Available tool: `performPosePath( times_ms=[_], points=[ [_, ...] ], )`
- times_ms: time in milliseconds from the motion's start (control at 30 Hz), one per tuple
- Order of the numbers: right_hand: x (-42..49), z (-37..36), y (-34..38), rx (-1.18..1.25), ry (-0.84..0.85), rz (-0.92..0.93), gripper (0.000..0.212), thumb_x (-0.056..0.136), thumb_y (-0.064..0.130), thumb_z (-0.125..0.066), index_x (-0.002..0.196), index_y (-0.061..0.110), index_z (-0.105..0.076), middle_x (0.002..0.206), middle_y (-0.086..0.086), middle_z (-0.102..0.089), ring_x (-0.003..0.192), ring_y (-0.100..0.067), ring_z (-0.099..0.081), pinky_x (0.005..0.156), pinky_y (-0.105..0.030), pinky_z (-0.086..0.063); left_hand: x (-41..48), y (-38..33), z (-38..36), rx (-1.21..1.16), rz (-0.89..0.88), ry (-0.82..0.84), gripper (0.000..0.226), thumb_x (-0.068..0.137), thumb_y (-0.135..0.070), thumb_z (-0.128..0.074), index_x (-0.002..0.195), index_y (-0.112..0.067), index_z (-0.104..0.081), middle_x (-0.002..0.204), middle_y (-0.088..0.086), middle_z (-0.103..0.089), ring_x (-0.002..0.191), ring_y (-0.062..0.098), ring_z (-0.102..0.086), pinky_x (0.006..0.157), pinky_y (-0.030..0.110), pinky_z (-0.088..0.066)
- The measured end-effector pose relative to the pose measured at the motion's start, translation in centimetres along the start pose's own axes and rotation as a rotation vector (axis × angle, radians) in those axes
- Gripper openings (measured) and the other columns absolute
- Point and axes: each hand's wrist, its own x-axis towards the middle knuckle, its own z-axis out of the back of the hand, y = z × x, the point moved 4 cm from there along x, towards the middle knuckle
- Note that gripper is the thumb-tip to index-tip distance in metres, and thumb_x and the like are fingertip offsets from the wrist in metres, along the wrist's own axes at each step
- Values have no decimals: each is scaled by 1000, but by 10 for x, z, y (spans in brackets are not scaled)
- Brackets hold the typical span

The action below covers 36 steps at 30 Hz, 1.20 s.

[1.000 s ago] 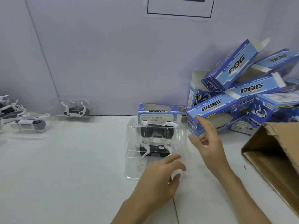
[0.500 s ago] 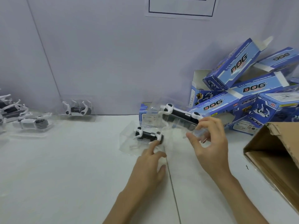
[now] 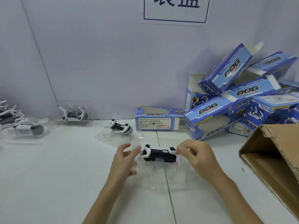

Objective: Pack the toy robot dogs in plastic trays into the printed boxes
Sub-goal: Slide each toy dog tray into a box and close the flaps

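Toy dog [image 3: 159, 155] in clear tray [image 3: 146, 169]: rt hand [image 3: 197, 157] pinches tray end, lt hand [image 3: 124, 160] loose-fingered alongside; printed boxes [image 3: 208, 110] behind.

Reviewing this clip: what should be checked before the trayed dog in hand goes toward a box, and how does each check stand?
1. Grip: right hand pinches the trayed dog at its right end: ok.
2. Support: left hand has its fingers spread beside the left end; contact: cannot tell.
3. Dog fully seated in its clear tray: cannot tell, the plastic is too faint.
4. Open end on the nearest printed box: cannot tell.
5. Way to that box free: ok; the second trayed dog lies to the box's left.
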Motion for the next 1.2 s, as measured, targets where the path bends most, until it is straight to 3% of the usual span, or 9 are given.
performPosePath(
  times_ms=[67, 267, 367, 467, 600, 800, 933, 1067, 1200],
  points=[
    [3, 7, -5, -98, -148, 24, 8, 90, 33, -67, 90, 38, -73, 103, 22, -66, 50, -14, -45, 57, -24, -40, -3, -4, -5, 131, -78, 31, 52, 62, -49, -72, 112, -37, -62, 107, -5, -70, 72, 8, -68, 57, 26, -51],
    [12, 31, -45, -259, -324, -198, 61, 91, 21, -68, 147, 29, -45, 156, 10, -33, 89, -22, -66, 86, -46, -54, -10, -3, -17, 282, -118, 110, 43, 64, -46, -63, 106, -39, -68, 96, -13, -73, 63, 6, -64, 51, 22, -45],
    [36, 29, -49, -417, -215, -233, 89, 83, 40, -76, 156, 35, -25, 165, 13, -9, 124, -28, -56, 92, -45, -51, -13, -1, -18, 252, -116, 72, 37, 63, -47, -64, 98, -35, -69, 90, -11, -73, 57, 9, -64, 52, 25, -42],
    [71, 31, -58, -617, -122, -348, 107, 76, 58, -76, 158, 37, -10, 167, 10, 6, 130, -31, -51, 88, -44, -50, -12, -4, -16, 242, -109, 76, 37, 62, -46, -66, 96, -31, -70, 87, -10, -72, 51, 10, -61, 48, 25, -39],
    [85, 30, -70, -741, -81, -384, 85, 90, 39, -70, 158, 24, -20, 168, -3, 2, 122, -41, -55, 93, -46, -50, -13, -3, -14, 278, -97, 103, 33, 64, -49, -67, 94, -34, -70, 84, -22, -70, 52, 8, -62, 44, 24, -41],
    [62, 43, -40, -444, -242, -201, 68, 86, 23, -77, 148, 16, -48, 163, -5, -28, 134, -21, -45, 108, -31, -36, -6, -1, -15, 280, -98, 90, 24, 100, -40, -57, 90, -24, -72, 86, -11, -74, 63, 13, -65, 65, 31, -49],
    [25, 37, -2, -90, -414, -25, 56, 86, 17, -77, 139, 18, -58, 139, -3, -60, 107, -16, -68, 93, -35, -56, -9, -4, -18, 207, -128, 60, 18, 101, -44, -52, 105, -33, -66, 107, -18, -69, 100, -7, -60, 81, 16, -43],
    [1, 8, 26, 262, -261, 56, 57, 86, 26, -71, 140, 32, -54, 141, 16, -56, 115, -11, -65, 84, -19, -56, -5, -12, -17, -45, -59, 78, 28, 99, -52, -48, 118, -34, -59, 112, -11, -73, 99, 11, -71, 86, 33, -51],
    [-6, 4, 35, 303, -189, 152, 59, 84, 23, -71, 140, 36, -55, 148, 21, -48, 130, -8, -54, 87, -20, -56, -5, -17, -14, -117, -28, 84, 34, 101, -55, -42, 123, -34, -58, 109, -11, -75, 90, 15, -75, 73, 31, -52]
  ],
)
